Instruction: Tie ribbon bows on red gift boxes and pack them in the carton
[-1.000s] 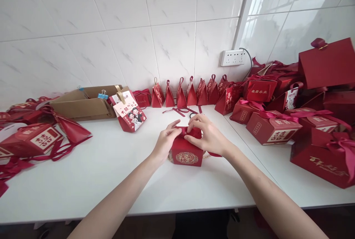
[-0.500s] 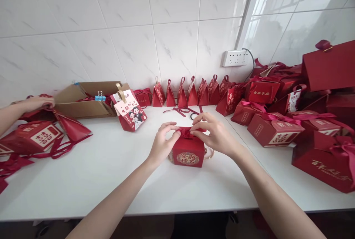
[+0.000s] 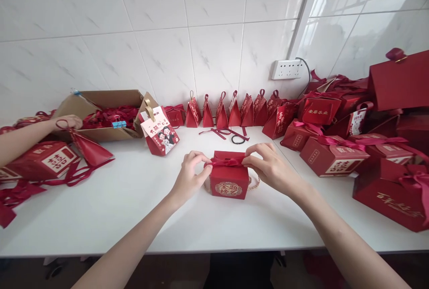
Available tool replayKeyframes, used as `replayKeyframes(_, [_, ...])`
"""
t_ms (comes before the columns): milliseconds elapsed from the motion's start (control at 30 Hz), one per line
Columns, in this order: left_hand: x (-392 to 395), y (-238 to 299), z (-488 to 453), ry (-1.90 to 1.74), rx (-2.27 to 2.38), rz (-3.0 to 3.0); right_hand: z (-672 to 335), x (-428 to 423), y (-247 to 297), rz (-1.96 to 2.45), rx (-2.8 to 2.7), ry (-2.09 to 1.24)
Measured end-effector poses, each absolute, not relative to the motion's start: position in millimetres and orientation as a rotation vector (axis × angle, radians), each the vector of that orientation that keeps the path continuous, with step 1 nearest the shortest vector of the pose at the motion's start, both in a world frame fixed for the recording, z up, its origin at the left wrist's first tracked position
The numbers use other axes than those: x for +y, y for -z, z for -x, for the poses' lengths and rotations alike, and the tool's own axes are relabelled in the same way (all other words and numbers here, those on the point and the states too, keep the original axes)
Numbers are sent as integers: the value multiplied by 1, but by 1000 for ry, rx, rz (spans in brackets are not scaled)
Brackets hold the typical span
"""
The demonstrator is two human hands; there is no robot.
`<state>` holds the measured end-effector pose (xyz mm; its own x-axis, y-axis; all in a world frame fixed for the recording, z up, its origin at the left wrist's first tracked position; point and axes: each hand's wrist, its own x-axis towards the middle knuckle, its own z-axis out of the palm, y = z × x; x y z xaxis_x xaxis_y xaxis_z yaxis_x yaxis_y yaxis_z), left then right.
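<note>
In front of me on the white table stands a small red gift box [image 3: 229, 182] with a round gold emblem on its front. A red ribbon [image 3: 228, 162] runs across its top, with a bow or knot near the middle. My left hand [image 3: 191, 175] pinches the ribbon's left part between thumb and fingers. At the right side, my right hand [image 3: 268, 163] pinches the other part, level with the box's top edge. Twisted gold cord [image 3: 254, 184] shows beside and behind the box, partly hidden.
A cardboard box [image 3: 100, 133] of red ribbons stands at the back left, where another person's hand [image 3: 69, 122] reaches its edge. Triangular red boxes [image 3: 222, 116] line the wall. Red gift boxes [image 3: 331, 157] pile up at the right. A black ring [image 3: 238, 139] lies behind my box.
My hands have moved apart to the two sides, drawing the ribbon out across the box top. The other person's hand has shifted right, and the cardboard box has turned, showing the ribbons inside.
</note>
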<state>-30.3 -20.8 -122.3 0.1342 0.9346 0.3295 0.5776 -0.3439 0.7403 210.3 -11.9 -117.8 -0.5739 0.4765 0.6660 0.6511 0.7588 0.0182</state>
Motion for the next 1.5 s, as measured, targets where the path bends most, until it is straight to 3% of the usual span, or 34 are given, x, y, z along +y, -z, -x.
replayKeyframes(733, [-23,127,20,-1151,1360,-1730,-219,-20,128,862,-2209,353])
replayKeyframes(867, [-23,125,20,-1200,1416,-1890,-222,-18,121,911,-2154,-16])
replayKeyframes(967, [-20,113,14,-1221,1463,-2166,-223,-12,114,1225,-2009,-455])
replayKeyframes(1100, [-14,96,-2,-923,1422,-2382,-222,-1,109,1336,-2003,-926])
replayKeyframes(1300, [3,98,-10,-836,1377,-2342,-210,20,97,1183,-1936,-978])
replayKeyframes(1500, [9,112,-9,-1018,1366,-2127,-191,43,98,1139,-1731,-1083])
